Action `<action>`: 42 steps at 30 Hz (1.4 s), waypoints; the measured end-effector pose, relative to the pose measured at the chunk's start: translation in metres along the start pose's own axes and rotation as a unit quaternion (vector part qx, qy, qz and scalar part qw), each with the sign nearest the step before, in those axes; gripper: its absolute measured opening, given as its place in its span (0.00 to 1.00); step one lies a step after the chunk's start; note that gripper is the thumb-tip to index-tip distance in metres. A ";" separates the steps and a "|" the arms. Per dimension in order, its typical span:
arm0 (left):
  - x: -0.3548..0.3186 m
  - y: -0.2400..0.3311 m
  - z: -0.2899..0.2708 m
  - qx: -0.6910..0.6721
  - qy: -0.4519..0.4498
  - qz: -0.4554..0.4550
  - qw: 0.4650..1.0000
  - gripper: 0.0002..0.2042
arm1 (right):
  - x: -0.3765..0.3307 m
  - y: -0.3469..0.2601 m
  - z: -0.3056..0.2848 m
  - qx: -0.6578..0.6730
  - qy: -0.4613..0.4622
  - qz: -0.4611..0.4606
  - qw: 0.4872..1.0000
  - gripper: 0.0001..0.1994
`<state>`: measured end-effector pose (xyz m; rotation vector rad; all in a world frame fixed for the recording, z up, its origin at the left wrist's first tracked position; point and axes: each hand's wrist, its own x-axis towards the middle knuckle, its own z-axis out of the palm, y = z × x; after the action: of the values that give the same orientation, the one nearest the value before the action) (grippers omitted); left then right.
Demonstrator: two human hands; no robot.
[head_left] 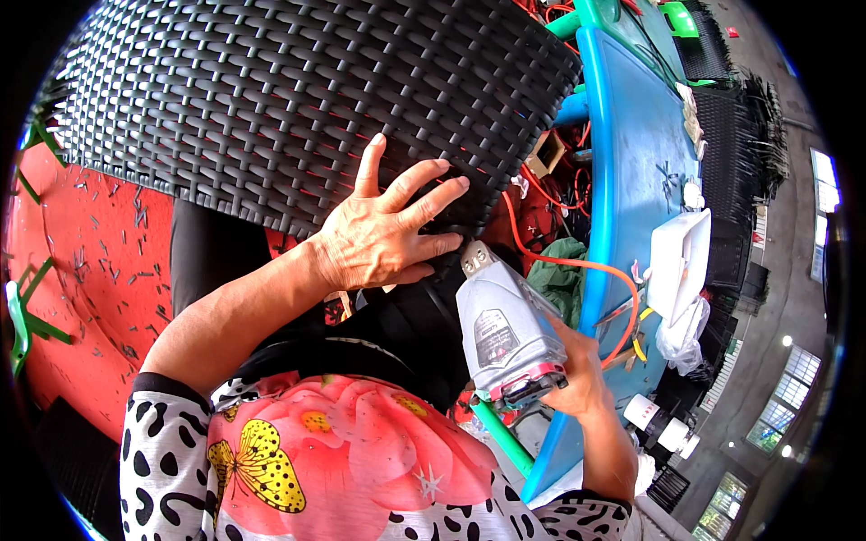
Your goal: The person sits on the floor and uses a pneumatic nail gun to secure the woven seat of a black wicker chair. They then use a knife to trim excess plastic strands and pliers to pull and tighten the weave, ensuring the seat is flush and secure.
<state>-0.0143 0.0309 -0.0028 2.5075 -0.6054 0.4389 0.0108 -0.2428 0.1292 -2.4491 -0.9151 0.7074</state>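
Observation:
A black woven wicker panel (298, 108) spreads across the upper part of the view, its near edge toward my body. My left hand (383, 230) lies on the panel near its lower right corner, fingers spread and pressing on the weave. In my right hand (577, 365) is a grey pneumatic staple gun (501, 320), gripped by its handle. The gun's metal nose (476, 259) is at the panel's corner edge, just beside my left thumb and fingers. Whether the nose touches the weave, I cannot tell. Most of my right fingers are hidden behind the gun's body.
To the right stands a blue table (631, 180) with a white plastic container (678, 266) and a clear plastic bag (683, 338). An orange air hose (622, 270) loops over its edge. Black scraps (140, 216) litter the red surface at left, beside a green frame (23, 325).

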 end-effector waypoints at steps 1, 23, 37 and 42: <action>0.000 0.000 0.001 0.001 -0.001 0.000 1.000 0.22 | 0.000 -0.001 0.000 -0.003 0.002 -0.001 1.000 0.34; 0.008 0.004 -0.003 0.051 0.011 -0.009 0.999 0.23 | -0.020 -0.007 -0.009 -0.065 0.075 -0.019 0.995 0.30; 0.011 0.007 -0.003 0.065 0.005 -0.003 0.998 0.24 | 0.101 0.100 -0.099 -0.388 0.187 0.244 0.869 0.21; 0.009 0.006 -0.002 0.076 0.006 0.002 0.997 0.23 | 0.138 0.104 -0.109 -0.371 0.178 0.298 0.861 0.28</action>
<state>-0.0099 0.0244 0.0056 2.6453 -0.5925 0.5189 0.2143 -0.2423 0.1141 -3.4523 -0.2725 0.0138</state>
